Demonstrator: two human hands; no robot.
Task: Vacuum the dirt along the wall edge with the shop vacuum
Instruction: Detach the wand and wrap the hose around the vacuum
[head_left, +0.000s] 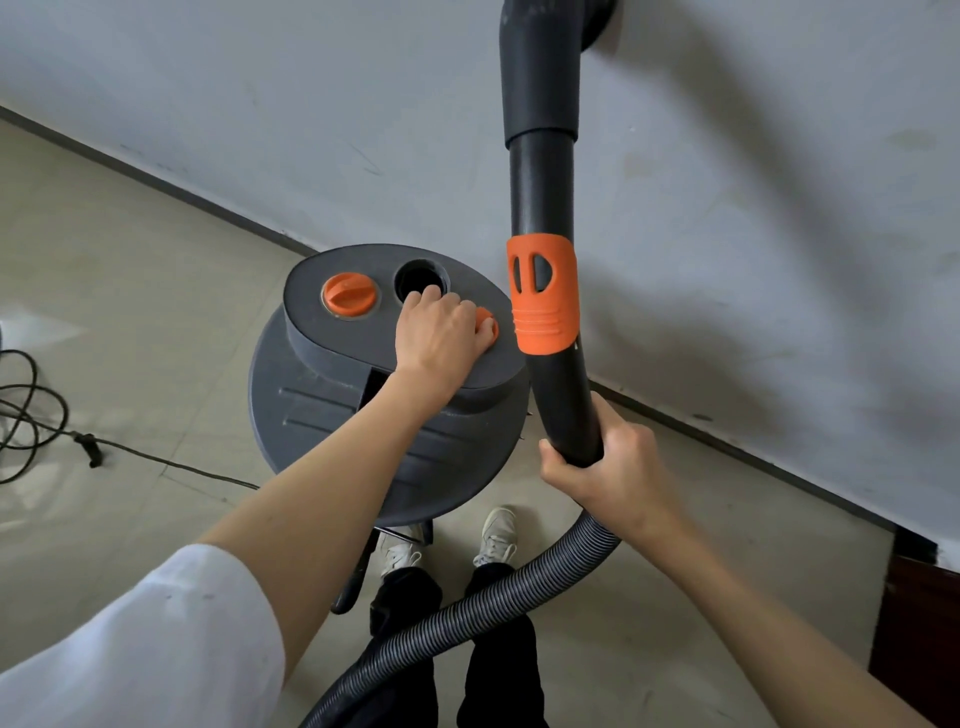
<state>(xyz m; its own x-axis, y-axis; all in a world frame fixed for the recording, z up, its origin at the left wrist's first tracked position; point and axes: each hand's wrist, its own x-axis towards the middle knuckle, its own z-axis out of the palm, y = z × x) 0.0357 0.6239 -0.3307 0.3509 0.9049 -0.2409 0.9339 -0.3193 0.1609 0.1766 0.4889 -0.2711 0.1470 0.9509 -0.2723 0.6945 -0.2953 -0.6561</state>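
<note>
The step in hand looks like starting the machine. The left hand (439, 332) lies on the grey top of the shop vacuum (332, 415), which stands on the floor (130, 291) close to the wall edge (156, 182). Its thumb presses or pinches a small orange switch (488, 325); I cannot tell which. The right hand (608, 467) grips the black wand (543, 197), raised against the wall (727, 208), with the ribbed hose (467, 613) hanging below.

The next move calls for lowering the wand's nozzle to the wall edge. What the vacuum drum holds is hidden. An open round port (422, 280) beside the orange cap (349, 295) shows only darkness.
</note>
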